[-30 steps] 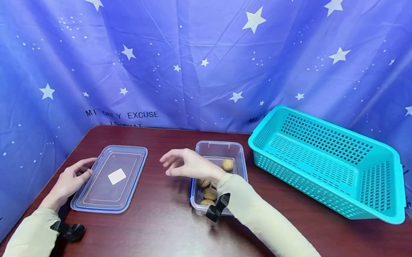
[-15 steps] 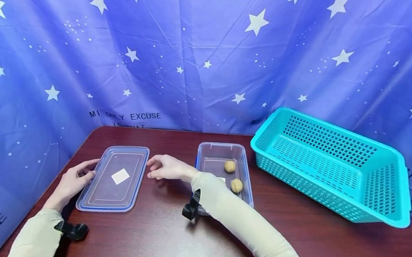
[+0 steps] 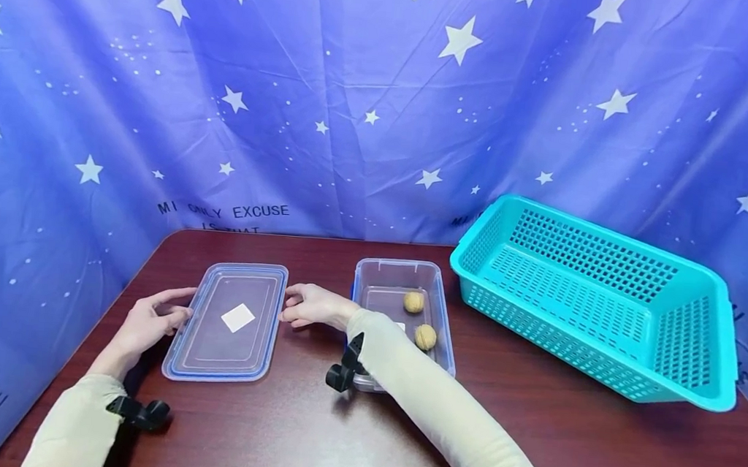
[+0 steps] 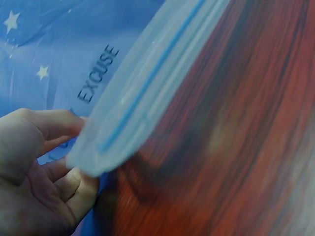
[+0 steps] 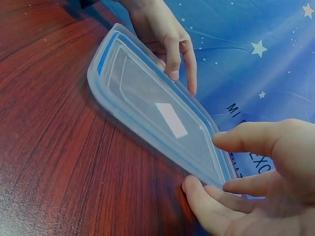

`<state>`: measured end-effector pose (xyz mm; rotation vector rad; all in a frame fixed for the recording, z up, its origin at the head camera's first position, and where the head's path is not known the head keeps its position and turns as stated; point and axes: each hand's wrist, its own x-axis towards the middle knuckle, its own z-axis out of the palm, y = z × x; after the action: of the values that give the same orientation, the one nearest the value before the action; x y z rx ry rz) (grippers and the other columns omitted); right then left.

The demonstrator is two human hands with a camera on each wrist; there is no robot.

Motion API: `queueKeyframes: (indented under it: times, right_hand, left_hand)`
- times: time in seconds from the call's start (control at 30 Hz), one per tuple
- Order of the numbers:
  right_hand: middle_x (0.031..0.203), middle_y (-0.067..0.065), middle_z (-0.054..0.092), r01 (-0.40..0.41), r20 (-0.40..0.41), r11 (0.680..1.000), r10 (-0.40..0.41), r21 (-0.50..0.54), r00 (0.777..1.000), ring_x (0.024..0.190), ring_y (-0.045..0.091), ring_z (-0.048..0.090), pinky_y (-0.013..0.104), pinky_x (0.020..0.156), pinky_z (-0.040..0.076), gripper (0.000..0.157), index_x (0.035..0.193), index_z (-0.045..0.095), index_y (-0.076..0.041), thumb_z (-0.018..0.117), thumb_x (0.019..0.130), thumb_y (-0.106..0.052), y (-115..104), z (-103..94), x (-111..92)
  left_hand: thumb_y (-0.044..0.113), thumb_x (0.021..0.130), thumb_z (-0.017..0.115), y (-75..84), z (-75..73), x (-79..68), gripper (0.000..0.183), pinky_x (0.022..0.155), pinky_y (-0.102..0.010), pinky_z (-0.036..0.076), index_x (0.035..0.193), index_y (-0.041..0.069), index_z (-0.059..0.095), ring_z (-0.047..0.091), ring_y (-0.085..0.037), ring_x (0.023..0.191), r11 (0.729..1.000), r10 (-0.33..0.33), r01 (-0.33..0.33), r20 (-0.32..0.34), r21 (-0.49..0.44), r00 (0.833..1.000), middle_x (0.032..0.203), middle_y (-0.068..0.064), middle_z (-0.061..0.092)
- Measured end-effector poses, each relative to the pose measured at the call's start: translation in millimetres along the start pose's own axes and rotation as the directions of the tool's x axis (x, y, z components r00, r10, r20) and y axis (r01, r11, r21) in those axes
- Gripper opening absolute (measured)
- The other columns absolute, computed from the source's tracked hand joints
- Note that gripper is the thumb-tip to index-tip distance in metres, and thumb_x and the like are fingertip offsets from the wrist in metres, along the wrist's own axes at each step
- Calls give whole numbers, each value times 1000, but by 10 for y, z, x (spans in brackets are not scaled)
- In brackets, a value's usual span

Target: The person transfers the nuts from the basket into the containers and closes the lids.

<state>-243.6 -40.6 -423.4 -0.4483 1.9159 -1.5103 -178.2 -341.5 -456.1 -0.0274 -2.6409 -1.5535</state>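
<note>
A clear plastic container lid (image 3: 213, 345) with a blue seal and a white square label appears to be held slightly off the table. My left hand (image 3: 149, 323) grips its left edge; the left wrist view shows fingers by the lid's rim (image 4: 123, 118). At the opposite edge, my right hand (image 3: 317, 306) pinches the lid, thumb on the upper side and fingers below, as the right wrist view shows. Under my right forearm stands a clear open plastic box (image 3: 404, 267). Two walnuts (image 3: 426, 337) are visible inside it; the sleeve hides its near left part.
A turquoise perforated basket (image 3: 571, 326) stands at the back right of the dark red wooden table (image 3: 252, 436). Behind the table hangs a blue cloth (image 3: 332, 98) with white stars. The box sits just right of my right hand.
My right hand has come left from over the box to the lid's right edge. The lid has shifted to the right with my left hand. Forearm now covers some walnuts.
</note>
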Motion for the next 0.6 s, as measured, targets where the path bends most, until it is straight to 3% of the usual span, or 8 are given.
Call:
queueKeyframes:
  times: [0.1,0.27,0.4,0.6]
  right_hand:
    - [121,23,50,0,-29,1000,0,6,1000,95,27,63,34,84,53,65,142,32,13,62,85,6,5,7,9]
    - [119,19,52,61,-148,998,-59,11,987,94,29,65,32,80,54,64,142,36,10,63,84,6,1,-4,14]
    - [121,18,54,121,-241,992,-126,-35,962,90,30,65,30,75,54,60,140,42,6,64,84,5,-28,-37,-21]
    - [123,19,56,195,-287,977,-212,-84,934,86,28,66,30,74,54,57,139,46,3,63,85,4,-140,-138,-131]
  left_hand:
    - [-6,91,56,28,70,29,44,62,-24,54,133,-12,47,64,-5,71,991,-8,10,19,-134,1000,86,-2,71]
    - [-6,91,57,104,142,72,39,64,-22,54,130,0,55,66,-6,73,949,-35,42,28,-313,999,84,5,71]
    - [-7,92,57,166,177,99,38,67,-23,55,128,6,57,67,-7,75,903,-20,42,57,-428,998,85,3,72]
    - [-9,93,55,253,240,104,37,70,-25,55,124,11,55,69,-11,79,822,22,46,114,-567,993,89,-1,72]
